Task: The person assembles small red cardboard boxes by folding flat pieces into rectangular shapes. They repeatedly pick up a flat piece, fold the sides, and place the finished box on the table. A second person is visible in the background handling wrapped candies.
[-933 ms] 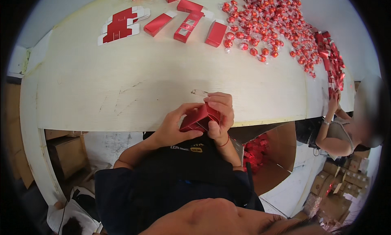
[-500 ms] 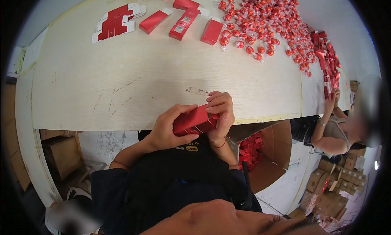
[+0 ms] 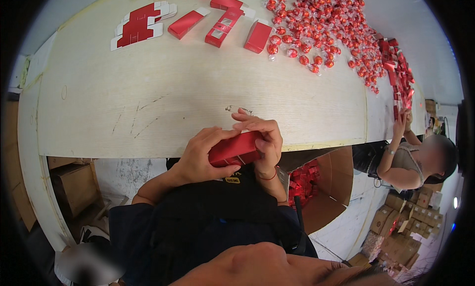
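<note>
Below table edge, above lap: red box held between both hands, long axis left-right, right end tilted slightly up. Left hand grips left end; right hand curls over right end.

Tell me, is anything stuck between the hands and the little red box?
No, nothing visible is. The left hand grips the red box directly from its left side, and the right hand wraps its right end, fingers over the top. The box is held just off the near edge of the table.
</note>
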`<action>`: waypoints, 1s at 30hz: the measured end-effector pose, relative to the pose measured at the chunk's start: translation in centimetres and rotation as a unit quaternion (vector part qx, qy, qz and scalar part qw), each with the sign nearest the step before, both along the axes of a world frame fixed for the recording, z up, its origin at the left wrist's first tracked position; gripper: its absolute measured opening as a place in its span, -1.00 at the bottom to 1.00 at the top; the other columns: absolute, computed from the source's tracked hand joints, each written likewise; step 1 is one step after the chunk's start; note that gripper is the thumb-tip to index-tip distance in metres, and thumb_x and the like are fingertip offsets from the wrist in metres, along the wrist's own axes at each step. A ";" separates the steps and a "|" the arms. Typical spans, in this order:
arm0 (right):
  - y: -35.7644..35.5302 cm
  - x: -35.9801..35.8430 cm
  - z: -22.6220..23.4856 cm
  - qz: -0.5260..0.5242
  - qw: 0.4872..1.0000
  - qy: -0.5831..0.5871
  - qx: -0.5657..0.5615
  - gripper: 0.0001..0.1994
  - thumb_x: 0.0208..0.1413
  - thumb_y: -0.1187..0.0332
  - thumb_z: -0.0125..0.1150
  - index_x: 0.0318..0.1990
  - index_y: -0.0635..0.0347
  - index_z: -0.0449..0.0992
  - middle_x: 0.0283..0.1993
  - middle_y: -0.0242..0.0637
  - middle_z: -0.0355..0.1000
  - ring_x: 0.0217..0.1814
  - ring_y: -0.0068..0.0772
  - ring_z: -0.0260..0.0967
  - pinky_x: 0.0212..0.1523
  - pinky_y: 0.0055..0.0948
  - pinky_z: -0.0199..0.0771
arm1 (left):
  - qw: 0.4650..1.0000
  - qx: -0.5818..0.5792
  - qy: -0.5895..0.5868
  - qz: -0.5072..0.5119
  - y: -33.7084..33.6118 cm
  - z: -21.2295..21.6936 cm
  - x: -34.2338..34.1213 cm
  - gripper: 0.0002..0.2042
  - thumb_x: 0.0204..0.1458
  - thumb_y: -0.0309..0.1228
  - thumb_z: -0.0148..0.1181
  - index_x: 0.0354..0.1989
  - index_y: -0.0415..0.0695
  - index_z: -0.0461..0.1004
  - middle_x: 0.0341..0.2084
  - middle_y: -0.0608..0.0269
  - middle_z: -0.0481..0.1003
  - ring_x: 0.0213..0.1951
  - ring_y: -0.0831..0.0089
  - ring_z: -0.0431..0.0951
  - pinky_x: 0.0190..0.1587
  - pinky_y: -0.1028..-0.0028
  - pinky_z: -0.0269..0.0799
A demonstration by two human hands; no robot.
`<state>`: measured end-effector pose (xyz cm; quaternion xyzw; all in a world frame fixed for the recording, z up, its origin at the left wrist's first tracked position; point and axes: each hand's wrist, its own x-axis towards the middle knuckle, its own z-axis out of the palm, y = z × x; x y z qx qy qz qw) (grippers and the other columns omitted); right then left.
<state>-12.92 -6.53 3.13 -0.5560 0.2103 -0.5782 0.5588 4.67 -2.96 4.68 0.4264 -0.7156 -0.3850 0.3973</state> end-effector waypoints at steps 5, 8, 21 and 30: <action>-1.0 -0.8 0.7 0.064 0.992 0.098 -0.048 -0.44 -0.07 0.33 -0.23 0.10 0.46 0.39 -0.17 0.05 0.57 0.23 0.04 0.37 0.46 0.06 -0.16 | 0.998 0.049 0.047 -0.013 0.1 -0.7 0.3 -0.39 -0.28 -0.24 0.48 0.01 -0.17 0.43 -0.29 0.09 0.50 -0.23 0.13 0.52 -0.15 0.26 0.45; -1.2 -0.9 1.2 0.062 0.989 0.124 -0.044 -0.39 -0.06 0.31 -0.24 0.17 0.47 0.35 -0.26 -0.03 0.60 0.21 0.03 0.39 0.48 0.05 -0.21 | 0.998 0.045 0.038 -0.030 -0.2 -0.5 0.3 -0.38 -0.28 -0.26 0.49 0.03 -0.16 0.42 -0.27 0.10 0.50 -0.23 0.16 0.52 -0.15 0.28 0.46; -0.2 -0.5 -0.4 -0.027 0.999 0.026 -0.033 -0.20 -0.19 0.44 -0.23 0.38 0.45 -0.05 0.09 0.16 0.42 0.17 0.09 0.41 0.49 0.09 -0.37 | 0.996 0.079 0.042 -0.002 -0.1 0.1 0.0 -0.34 -0.30 -0.24 0.50 0.06 -0.16 0.42 -0.23 0.10 0.50 -0.21 0.18 0.53 -0.08 0.29 0.43; -1.1 -0.6 1.0 0.057 0.993 0.108 0.009 -0.15 -0.29 0.38 -0.20 0.34 0.52 0.03 0.06 0.11 0.46 0.28 0.04 0.31 0.51 0.05 -0.54 | 0.996 -0.062 -0.060 0.000 -0.8 0.0 0.5 -0.37 -0.33 -0.20 0.48 0.00 -0.15 0.45 -0.29 0.19 0.52 -0.21 0.27 0.53 0.16 0.17 0.22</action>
